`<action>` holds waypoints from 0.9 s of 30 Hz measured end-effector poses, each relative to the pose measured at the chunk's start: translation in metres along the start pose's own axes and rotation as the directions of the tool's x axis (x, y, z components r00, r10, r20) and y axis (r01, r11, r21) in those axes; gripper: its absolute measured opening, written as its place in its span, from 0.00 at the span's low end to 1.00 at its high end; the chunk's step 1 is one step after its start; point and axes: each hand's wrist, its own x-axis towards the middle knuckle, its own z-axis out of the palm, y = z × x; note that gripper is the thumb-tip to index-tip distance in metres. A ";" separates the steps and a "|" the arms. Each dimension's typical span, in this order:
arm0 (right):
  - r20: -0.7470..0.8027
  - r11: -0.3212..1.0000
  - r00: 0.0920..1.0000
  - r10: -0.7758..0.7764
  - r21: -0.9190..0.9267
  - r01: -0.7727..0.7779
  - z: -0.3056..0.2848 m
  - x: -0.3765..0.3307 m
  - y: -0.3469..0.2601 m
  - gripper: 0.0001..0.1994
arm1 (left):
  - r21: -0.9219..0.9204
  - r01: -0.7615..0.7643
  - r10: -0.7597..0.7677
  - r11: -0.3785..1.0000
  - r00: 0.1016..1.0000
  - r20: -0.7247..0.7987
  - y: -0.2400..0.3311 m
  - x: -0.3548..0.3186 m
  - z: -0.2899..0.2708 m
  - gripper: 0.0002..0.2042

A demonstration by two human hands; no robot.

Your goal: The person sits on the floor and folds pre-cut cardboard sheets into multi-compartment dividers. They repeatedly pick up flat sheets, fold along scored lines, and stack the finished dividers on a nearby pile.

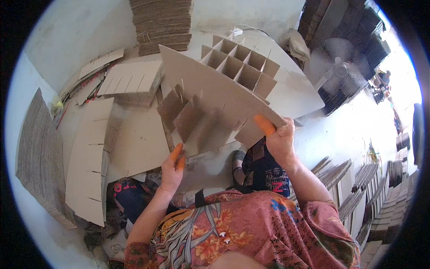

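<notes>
a: what's in the hands?

b: a long slotted card strip (215,89), held up tilted. the right hand (280,139) is clenched on its lower right end, with orange fingertip covers showing on the strip's face. the left hand (172,168) pinches the bottom edge of a cross piece (206,134) slotted into the strip.

a: more pieces on it?

b: two more short cross pieces (179,112) hang in slots left of that one, all under the strip's near edge.

a: and behind the strip?

b: a finished grid divider (239,60) stands just beyond the strip's top edge, on a pale table (295,96). further back from the strip, a tall stack of brown card (161,22) leans at the wall.

a: to the left of the strip?

b: a pile of slotted strips (132,80) lies flat near it, and another slotted pile (87,161) lies lower left of the strip, with a grey stack (38,152) well beyond that.

a: right of the strip?

b: a fan (340,65), well apart from it.
</notes>
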 end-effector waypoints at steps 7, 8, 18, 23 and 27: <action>0.027 0.998 0.999 -0.035 -0.053 0.036 0.006 0.009 0.017 0.04 | 0.022 -0.004 0.004 1.000 1.000 0.001 0.017 0.005 -0.001 0.21; 0.019 0.999 1.000 -0.023 -0.047 0.024 0.003 0.013 0.009 0.04 | 0.009 0.022 -0.022 1.000 1.000 0.001 0.013 0.005 0.001 0.21; 0.012 0.993 0.995 -0.097 -0.074 0.097 0.000 0.019 0.024 0.05 | -0.015 -0.074 0.073 0.997 0.996 -0.040 0.007 -0.005 0.006 0.20; -0.013 0.984 0.988 -0.153 -0.093 0.151 0.011 0.024 0.018 0.05 | -0.109 -0.192 0.183 0.975 0.980 -0.082 0.034 -0.003 0.007 0.19; 0.072 0.978 0.988 -0.135 -0.149 0.145 0.012 0.019 0.043 0.05 | -0.090 -0.196 0.199 0.976 0.980 0.020 0.070 0.000 0.016 0.21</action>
